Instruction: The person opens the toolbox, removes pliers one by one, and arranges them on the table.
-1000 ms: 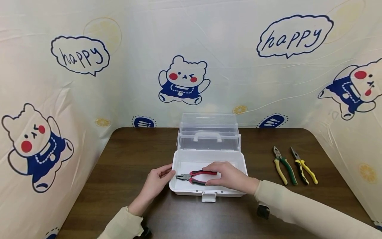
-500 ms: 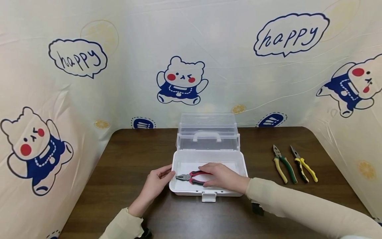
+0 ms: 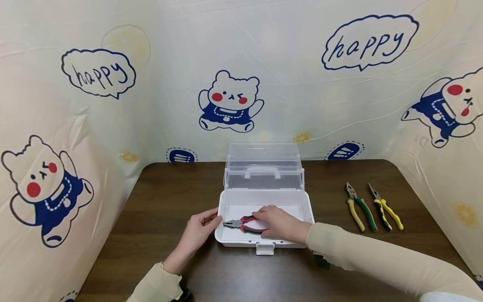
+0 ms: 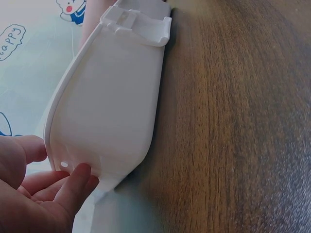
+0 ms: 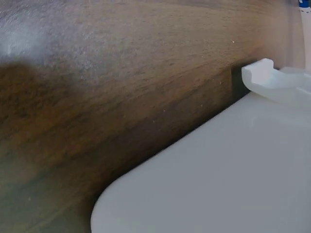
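Observation:
A white toolbox (image 3: 241, 244) stands on the table, its clear lid (image 3: 264, 152) raised at the back. Inside it lies a pair of combination pliers (image 3: 233, 224) with red and black handles, grey jaws toward the left wall. My right hand (image 3: 283, 224) holds the pliers by the handles, fingers on the far one and thumb by the near one; the palm hides the handle ends. At the left side my left hand (image 3: 198, 233) pinches the toolbox rim, thumb on top and fingers against the outer wall, as the left wrist view shows. The right wrist view catches only the toolbox wall (image 5: 209, 179) and table.
To the right, on the brown table (image 3: 170, 188), lie green-and-cream pliers (image 3: 360, 209) and yellow-and-black long-nose pliers (image 3: 385, 209). A latch (image 3: 265, 249) juts from the toolbox front. A printed curtain (image 3: 286, 84) encloses the back and sides.
My right hand has moved a little left along the handles, covering more of them. The pliers stay almost where they were. My left hand keeps its place on the rim.

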{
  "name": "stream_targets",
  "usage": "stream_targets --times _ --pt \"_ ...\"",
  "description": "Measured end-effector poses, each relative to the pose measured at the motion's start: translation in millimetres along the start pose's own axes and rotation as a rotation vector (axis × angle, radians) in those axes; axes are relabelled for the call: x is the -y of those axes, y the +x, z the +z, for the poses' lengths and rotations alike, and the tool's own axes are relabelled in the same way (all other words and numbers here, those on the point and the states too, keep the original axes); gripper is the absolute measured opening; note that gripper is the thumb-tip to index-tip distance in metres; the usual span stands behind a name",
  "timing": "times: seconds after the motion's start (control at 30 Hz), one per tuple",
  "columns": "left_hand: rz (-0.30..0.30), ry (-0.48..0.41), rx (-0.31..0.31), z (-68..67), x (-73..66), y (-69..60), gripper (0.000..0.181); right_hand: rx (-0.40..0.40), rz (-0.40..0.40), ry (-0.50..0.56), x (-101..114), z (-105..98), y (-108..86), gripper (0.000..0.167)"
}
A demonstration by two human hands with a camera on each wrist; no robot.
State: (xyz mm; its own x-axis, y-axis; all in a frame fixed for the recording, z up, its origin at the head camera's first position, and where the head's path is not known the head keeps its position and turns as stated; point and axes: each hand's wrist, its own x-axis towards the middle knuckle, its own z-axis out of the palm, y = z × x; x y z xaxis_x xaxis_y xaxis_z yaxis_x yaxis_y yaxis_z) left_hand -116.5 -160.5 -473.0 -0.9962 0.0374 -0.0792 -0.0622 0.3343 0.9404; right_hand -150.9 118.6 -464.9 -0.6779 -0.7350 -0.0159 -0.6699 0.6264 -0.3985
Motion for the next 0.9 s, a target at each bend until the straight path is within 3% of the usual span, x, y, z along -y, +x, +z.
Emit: stream_targets --times 0.43,0.6,0.9 --pt "0.005 -0.001 0.003 -0.1 0.7 1.0 0.037 -0.062 -0.004 -0.001 -2 -1 -3.4 0.051" --pt "0.009 -0.008 0.003 0.6 1.7 1.5 0.035 -0.087 0.013 0.108 0 -5 -7.8 0.041" --pt "0.006 0.017 0.003 0.6 1.3 1.6 0.035 -0.06 0.193 0.324 9 -24 -20.7 0.05"
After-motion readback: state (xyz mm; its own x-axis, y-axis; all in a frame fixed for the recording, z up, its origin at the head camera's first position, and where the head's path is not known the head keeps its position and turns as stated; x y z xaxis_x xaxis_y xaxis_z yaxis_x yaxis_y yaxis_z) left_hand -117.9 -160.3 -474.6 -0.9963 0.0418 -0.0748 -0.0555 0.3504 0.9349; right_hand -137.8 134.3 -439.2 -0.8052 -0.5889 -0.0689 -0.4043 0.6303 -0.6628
